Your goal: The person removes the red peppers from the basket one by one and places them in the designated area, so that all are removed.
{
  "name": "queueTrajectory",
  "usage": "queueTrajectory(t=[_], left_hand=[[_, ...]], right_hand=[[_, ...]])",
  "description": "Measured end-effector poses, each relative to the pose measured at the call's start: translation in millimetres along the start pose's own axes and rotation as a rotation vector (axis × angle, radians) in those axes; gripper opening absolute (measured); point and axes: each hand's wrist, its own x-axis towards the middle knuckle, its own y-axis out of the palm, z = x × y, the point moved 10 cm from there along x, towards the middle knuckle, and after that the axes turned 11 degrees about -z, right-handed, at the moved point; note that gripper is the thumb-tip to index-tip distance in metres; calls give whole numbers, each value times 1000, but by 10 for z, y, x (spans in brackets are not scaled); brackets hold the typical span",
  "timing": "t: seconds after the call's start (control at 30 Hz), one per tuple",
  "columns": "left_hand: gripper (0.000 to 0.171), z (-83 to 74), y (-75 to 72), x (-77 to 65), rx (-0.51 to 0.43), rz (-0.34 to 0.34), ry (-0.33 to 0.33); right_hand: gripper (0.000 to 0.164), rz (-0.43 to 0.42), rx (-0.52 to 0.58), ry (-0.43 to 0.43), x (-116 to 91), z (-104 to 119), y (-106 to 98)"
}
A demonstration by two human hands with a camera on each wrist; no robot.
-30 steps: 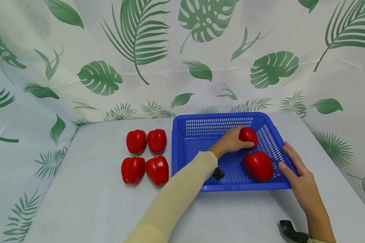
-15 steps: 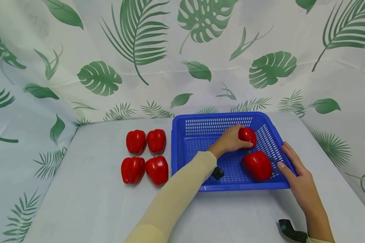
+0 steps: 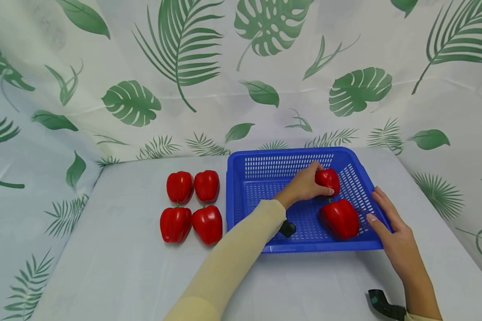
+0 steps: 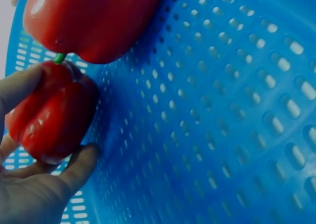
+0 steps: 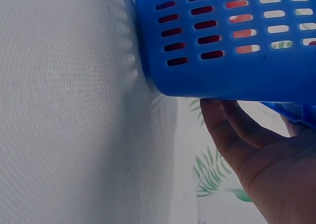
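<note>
Inside a blue perforated plastic basket (image 3: 325, 246), my left hand (image 3: 303, 183) holds a red bell pepper (image 3: 328, 180) near the right back corner. The left wrist view shows the thumb and fingers around this glossy bell pepper (image 4: 64, 110), with a green stem close to its top. A second, larger-looking red bell pepper (image 3: 340, 219) lies just in front of it, toward the basket's right front. My right hand (image 3: 397, 232) grips the basket's right edge, thumb over the rim and fingers outside. From the right wrist, those fingers touch the underside of the blue rim.
Several red bell peppers (image 3: 207, 225) stand in two rows on the white table (image 3: 116, 267), left of the basket. A leaf-printed cloth (image 3: 209, 111) hangs behind. Black devices sit at both wrists, one (image 3: 385, 305) near the table's front right.
My left hand's upper fingers have lifted slightly at the pepper's back. The right hand, the basket and the other peppers stay where they were.
</note>
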Motion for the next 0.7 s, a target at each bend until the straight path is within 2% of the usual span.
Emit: queueTrajectory(t=[0.3, 0.7], left_hand=[[55, -18, -63, 20, 19, 4, 12], [59, 12, -142, -33, 36, 30, -47]], right_hand=[[64, 6, 0, -2, -2, 2, -8], [64, 13, 0, 4, 1, -15, 12]])
